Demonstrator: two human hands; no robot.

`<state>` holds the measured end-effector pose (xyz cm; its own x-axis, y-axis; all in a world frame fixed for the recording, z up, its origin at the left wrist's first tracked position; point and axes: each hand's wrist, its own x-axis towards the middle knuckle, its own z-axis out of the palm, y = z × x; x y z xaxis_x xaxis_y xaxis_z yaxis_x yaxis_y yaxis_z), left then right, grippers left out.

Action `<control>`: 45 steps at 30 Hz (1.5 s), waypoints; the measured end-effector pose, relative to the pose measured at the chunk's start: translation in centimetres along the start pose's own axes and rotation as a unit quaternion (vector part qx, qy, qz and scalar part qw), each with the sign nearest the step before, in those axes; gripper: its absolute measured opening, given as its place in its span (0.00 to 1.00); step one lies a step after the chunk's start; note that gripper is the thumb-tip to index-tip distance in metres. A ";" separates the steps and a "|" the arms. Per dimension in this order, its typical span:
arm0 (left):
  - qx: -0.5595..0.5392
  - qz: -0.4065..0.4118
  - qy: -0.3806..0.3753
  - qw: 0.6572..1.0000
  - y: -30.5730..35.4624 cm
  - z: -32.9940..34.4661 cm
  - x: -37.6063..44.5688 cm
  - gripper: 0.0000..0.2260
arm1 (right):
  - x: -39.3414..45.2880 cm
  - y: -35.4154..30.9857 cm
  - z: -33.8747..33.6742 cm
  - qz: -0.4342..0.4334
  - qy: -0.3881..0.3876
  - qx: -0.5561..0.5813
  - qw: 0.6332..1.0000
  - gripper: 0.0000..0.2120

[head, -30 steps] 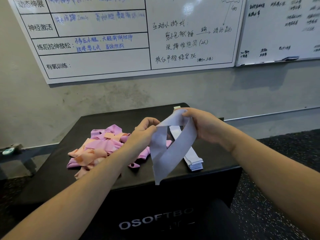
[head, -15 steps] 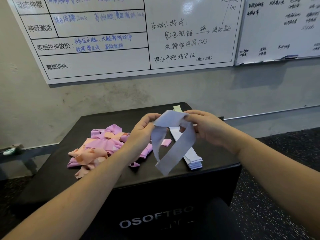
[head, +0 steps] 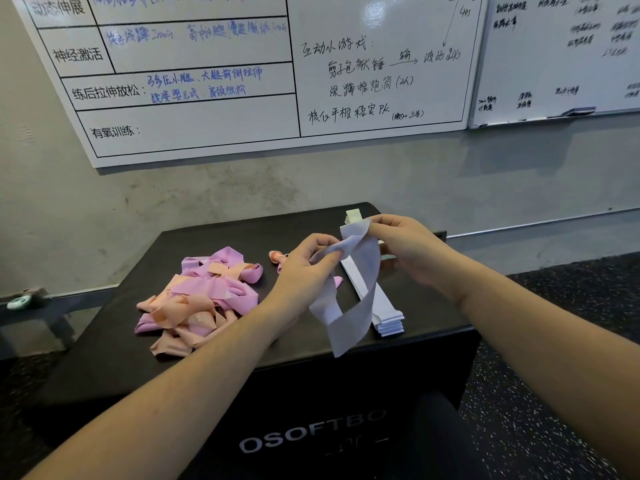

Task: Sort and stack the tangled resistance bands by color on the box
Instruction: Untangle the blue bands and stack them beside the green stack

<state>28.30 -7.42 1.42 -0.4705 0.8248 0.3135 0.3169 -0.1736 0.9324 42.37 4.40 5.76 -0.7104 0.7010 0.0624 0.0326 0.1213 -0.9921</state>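
A pale lavender-grey band [head: 349, 317] hangs as a twisted loop above the black box [head: 117, 348]. My left hand [head: 304, 268] pinches its top left part. My right hand [head: 405, 247] pinches its top right end. Below the band, a flat stack of the same pale bands [head: 384, 317] lies on the box's right side. A tangled heap of pink and peach bands [head: 201, 299] lies on the left half. One small peach band [head: 277, 256] lies apart behind my left hand. A pale yellowish stack [head: 353, 214] shows at the box's far edge.
The box stands against a concrete wall with two whiteboards [head: 242, 81] above it. A low shelf with a small teal object [head: 19, 302] is at the left. Speckled dark floor [head: 554, 393] lies to the right.
Both hands turned the pale band, gathering its top between them, and its hanging loop shifted slightly. The view moved closer to the box.
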 end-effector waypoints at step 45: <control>-0.289 -0.138 0.079 0.944 0.3 1.8 3.6 0.11 | -0.8 8.4 -0.6 0.034 -0.046 -0.030 0.998 0.11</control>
<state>28.21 -3.58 2.52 -0.6006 0.7992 0.0251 -0.3168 -0.2667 0.9102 43.63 5.22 -2.53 -0.7666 0.6418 -0.0182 0.1238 0.1200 -0.9850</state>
